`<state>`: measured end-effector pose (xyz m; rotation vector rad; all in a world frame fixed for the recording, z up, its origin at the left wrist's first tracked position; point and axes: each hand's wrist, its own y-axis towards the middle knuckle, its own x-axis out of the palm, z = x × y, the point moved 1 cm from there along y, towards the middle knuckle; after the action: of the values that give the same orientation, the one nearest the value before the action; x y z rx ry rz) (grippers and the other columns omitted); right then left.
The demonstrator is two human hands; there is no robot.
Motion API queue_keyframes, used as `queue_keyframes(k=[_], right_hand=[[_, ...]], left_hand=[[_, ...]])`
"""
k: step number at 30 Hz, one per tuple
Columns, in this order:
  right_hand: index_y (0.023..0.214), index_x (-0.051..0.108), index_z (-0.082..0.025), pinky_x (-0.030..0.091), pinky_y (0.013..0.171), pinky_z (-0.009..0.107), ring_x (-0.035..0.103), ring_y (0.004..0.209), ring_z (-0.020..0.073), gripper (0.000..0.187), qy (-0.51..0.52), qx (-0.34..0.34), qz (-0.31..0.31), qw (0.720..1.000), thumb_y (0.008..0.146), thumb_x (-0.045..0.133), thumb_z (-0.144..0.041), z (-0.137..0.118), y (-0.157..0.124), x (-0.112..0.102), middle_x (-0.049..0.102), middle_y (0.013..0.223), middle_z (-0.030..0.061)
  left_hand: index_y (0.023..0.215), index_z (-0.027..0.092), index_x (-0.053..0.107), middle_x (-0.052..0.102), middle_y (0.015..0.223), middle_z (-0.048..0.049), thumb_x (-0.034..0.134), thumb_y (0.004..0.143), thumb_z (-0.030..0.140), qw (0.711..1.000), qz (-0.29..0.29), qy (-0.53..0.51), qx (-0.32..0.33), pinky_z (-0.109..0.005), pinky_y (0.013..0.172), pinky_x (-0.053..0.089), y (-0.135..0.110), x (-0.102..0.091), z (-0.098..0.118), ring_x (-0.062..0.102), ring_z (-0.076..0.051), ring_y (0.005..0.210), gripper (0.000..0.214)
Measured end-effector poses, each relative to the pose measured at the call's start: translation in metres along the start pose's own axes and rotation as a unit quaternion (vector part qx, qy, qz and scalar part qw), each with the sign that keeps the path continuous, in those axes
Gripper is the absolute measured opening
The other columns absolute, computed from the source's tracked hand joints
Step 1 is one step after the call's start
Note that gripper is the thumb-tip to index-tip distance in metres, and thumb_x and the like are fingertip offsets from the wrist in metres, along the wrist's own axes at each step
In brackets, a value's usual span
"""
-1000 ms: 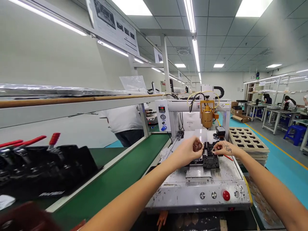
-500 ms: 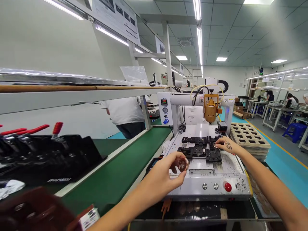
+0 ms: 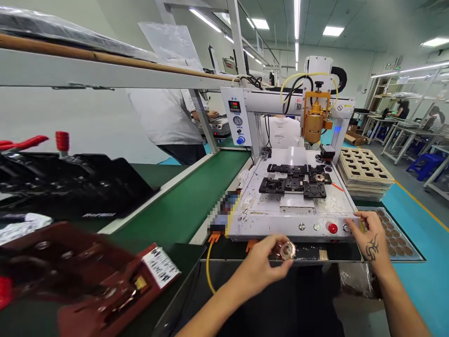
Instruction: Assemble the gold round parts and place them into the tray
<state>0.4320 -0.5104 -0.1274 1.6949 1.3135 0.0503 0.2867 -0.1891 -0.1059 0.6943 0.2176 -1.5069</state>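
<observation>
The left hand (image 3: 268,260) pinches a round coppery part (image 3: 287,251) just before the white machine's front panel (image 3: 266,225) — which stands between it and the black fixture plates (image 3: 294,184). The right hand (image 3: 372,238) has fingers parted beside a silver button (image 3: 346,228) — disc tray (image 3: 398,241) to its right, slotted trays (image 3: 366,187) stacked behind.

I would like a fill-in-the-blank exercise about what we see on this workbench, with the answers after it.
1. The hand that holds the round part is the person's ____ one.
2. Of the four front buttons, counted from the left, the third is coloured ____.
3. In the same count, the right hand is nearest to button number ____.
4. The belt is coloured ____.

Missing words: left; red; four; green.
</observation>
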Motion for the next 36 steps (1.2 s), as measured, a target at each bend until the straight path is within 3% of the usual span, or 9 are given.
queue_keyframes(k=[2, 4, 8, 11, 14, 17, 22, 29, 36], right_hand=[[0.099, 0.065, -0.021, 0.05, 0.081, 0.042, 0.06, 0.089, 0.0266, 0.04, -0.012, -0.006, 0.01, 1.0, 0.095, 0.069, -0.061, 0.002, -0.015, 0.002, 0.061, 0.096, 0.006], [0.098, 0.063, -0.022, 0.05, 0.084, 0.043, 0.059, 0.09, 0.0271, 0.039, -0.022, -0.006, 0.036, 0.999, 0.098, 0.067, -0.06, -0.002, -0.021, 0.004, 0.06, 0.095, 0.0066], [0.095, 0.062, -0.023, 0.05, 0.083, 0.043, 0.058, 0.085, 0.026, 0.025, 0.001, -0.009, 0.09, 0.996, 0.102, 0.065, -0.047, -0.028, -0.042, -0.001, 0.061, 0.091, 0.0066], [0.093, 0.067, -0.026, 0.053, 0.08, 0.043, 0.063, 0.085, 0.0272, 0.014, 0.085, -0.017, -0.029, 0.996, 0.104, 0.062, -0.035, -0.052, -0.075, 0.006, 0.066, 0.089, 0.0074], [0.11, 0.073, -0.027, 0.057, 0.087, 0.044, 0.069, 0.097, 0.0285, 0.016, 0.159, -0.052, -0.182, 0.969, 0.104, 0.059, -0.022, -0.072, -0.105, 0.03, 0.073, 0.102, 0.0097], [0.121, 0.072, -0.025, 0.059, 0.093, 0.041, 0.069, 0.103, 0.0262, 0.025, 0.153, -0.088, -0.258, 0.95, 0.107, 0.053, -0.017, -0.08, -0.118, 0.065, 0.073, 0.11, 0.0107], [0.117, 0.072, -0.022, 0.061, 0.092, 0.043, 0.069, 0.102, 0.0274, 0.02, 0.1, -0.111, -0.283, 0.947, 0.106, 0.056, -0.02, -0.073, -0.119, 0.109, 0.071, 0.107, 0.0101], [0.126, 0.07, -0.02, 0.061, 0.086, 0.045, 0.067, 0.097, 0.0292, 0.024, 0.057, -0.181, -0.269, 0.944, 0.108, 0.055, -0.021, -0.06, -0.133, 0.119, 0.07, 0.105, 0.0126], [0.121, 0.074, -0.017, 0.054, 0.071, 0.04, 0.066, 0.081, 0.0256, 0.028, 0.076, -0.256, -0.189, 0.945, 0.108, 0.049, -0.013, -0.044, -0.156, 0.129, 0.077, 0.1, 0.0147]], left_hand=[[0.108, 0.022, 0.065, 0.076, 0.097, -0.0012, 0.075, 0.079, 0.019, 0.998, -0.067, 0.021, 0.002, -0.031, 0.079, 0.058, -0.002, 0.027, -0.018, 0.071, -0.02, 0.084, 0.03], [0.104, 0.023, 0.064, 0.077, 0.105, -0.0046, 0.078, 0.077, 0.016, 0.994, -0.099, 0.053, 0.005, -0.036, 0.087, 0.058, -0.001, 0.047, -0.035, 0.073, -0.025, 0.096, 0.031], [0.098, 0.022, 0.063, 0.074, 0.126, -0.0125, 0.077, 0.076, 0.009, 0.993, -0.085, 0.077, 0.001, -0.051, 0.109, 0.051, -0.002, 0.056, -0.069, 0.066, -0.035, 0.124, 0.03], [0.102, 0.023, 0.063, 0.069, 0.142, -0.0135, 0.081, 0.073, 0.008, 0.993, -0.097, 0.066, 0.0, -0.053, 0.12, 0.045, -0.013, 0.053, -0.091, 0.059, -0.035, 0.139, 0.037], [0.11, 0.023, 0.064, 0.057, 0.16, -0.0154, 0.083, 0.071, 0.009, 0.99, -0.125, 0.064, 0.015, -0.057, 0.13, 0.031, -0.029, 0.056, -0.102, 0.047, -0.035, 0.153, 0.046], [0.115, 0.022, 0.064, 0.055, 0.162, -0.0161, 0.082, 0.073, 0.009, 0.989, -0.131, 0.066, 0.024, -0.057, 0.132, 0.028, -0.04, 0.061, -0.101, 0.045, -0.034, 0.155, 0.047], [0.118, 0.022, 0.066, 0.058, 0.159, -0.0154, 0.079, 0.075, 0.009, 0.992, -0.119, 0.048, 0.013, -0.055, 0.13, 0.033, -0.037, 0.058, -0.09, 0.049, -0.033, 0.152, 0.048], [0.114, 0.021, 0.069, 0.054, 0.163, -0.0147, 0.08, 0.074, 0.012, 0.99, -0.141, 0.009, -0.026, -0.054, 0.133, 0.025, -0.036, 0.053, -0.085, 0.042, -0.035, 0.157, 0.042], [0.108, 0.021, 0.069, 0.055, 0.163, -0.015, 0.081, 0.074, 0.011, 0.984, -0.17, -0.028, -0.041, -0.05, 0.131, 0.027, -0.031, 0.043, -0.077, 0.042, -0.034, 0.156, 0.037]])
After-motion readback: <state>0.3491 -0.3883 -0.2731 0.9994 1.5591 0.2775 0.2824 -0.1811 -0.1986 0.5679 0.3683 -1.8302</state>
